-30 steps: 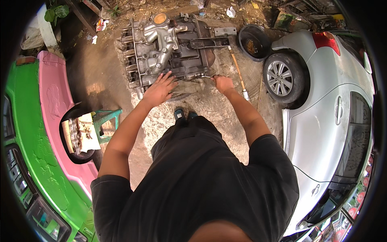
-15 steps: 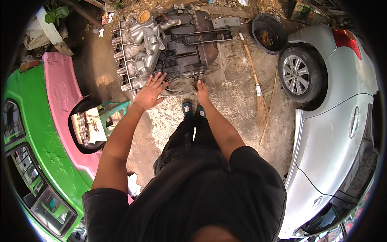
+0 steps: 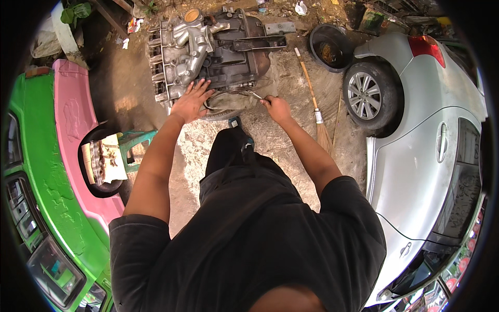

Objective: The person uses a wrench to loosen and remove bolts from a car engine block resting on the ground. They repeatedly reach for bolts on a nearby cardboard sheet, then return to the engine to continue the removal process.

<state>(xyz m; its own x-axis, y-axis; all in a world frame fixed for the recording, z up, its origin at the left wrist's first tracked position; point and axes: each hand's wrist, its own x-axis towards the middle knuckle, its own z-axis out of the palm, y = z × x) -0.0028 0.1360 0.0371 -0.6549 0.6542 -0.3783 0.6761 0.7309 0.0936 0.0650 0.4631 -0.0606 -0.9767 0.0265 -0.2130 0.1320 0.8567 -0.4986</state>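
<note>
The engine lies on the concrete floor just in front of the person, a silver manifold on its left half and a dark metal bracket across its right. At the engine's near edge, the left hand is laid flat with its fingers spread, holding nothing. Off the engine's near right corner, the right hand is closed around the end of a slim metal tool, which points back toward the engine; whether its tip touches is too small to tell. Just right of the engine lies a broom, its handle tip toward the far side, and beyond that stands a black basin. A silver car is farther to the engine's right. Well to the engine's left is a green and pink vehicle, and between them, nearer the person, stands a green stool.
</note>
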